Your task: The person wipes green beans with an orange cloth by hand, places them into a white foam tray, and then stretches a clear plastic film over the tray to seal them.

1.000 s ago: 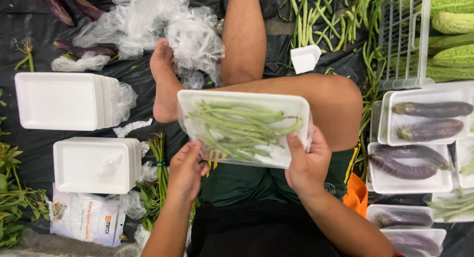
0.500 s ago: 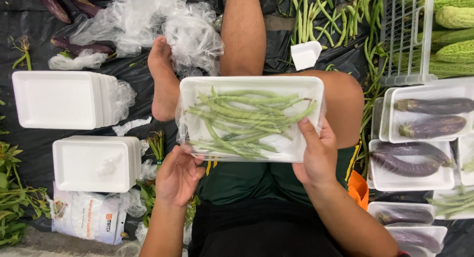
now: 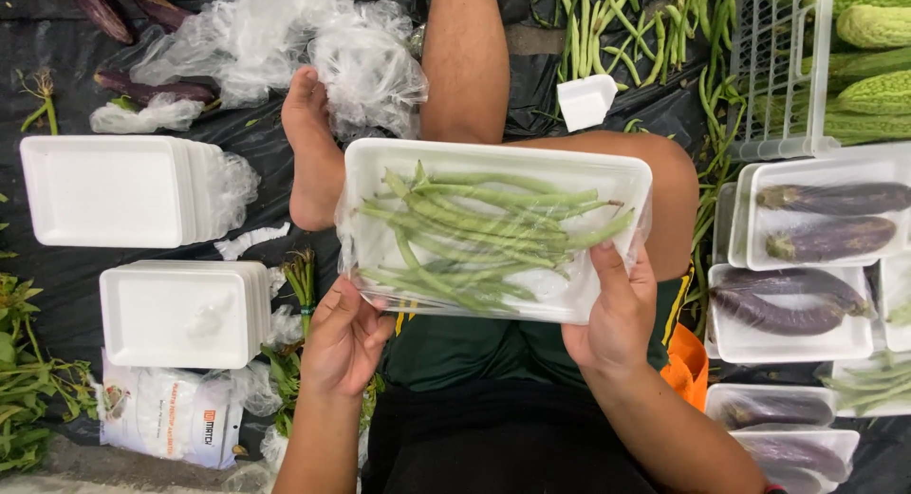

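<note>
Holding a white foam tray (image 3: 493,230) of green beans (image 3: 484,233) above the lap, both hands work at its near edge. Only the head view is available.

Head view, risk: the clear film (image 3: 531,285) over the beans looks loosely drawn, puckered near the left corner. Judgement: if the left side is let go before the film is tucked under, the wrap may spring back and beans may slide off the low rim onto the black ground sheet (image 3: 247,143). The tray is tilted slightly and rests partly against the knee (image 3: 664,186), so a shift of the leg could tip it.

Head view, grip: right hand (image 3: 612,318) is closed on the tray's near right corner, thumb lying on top over the film, fingers hidden beneath. Left hand (image 3: 346,337) sits at the near left corner, fingers curled narrowly under the edge; whether it pinches film or only foam, cannot tell.

Surroundings: stacks of empty foam trays (image 3: 142,252) to the left, wrapped aubergine trays (image 3: 807,266) to the right, loose plastic film (image 3: 304,38) beyond the foot (image 3: 313,157).
</note>
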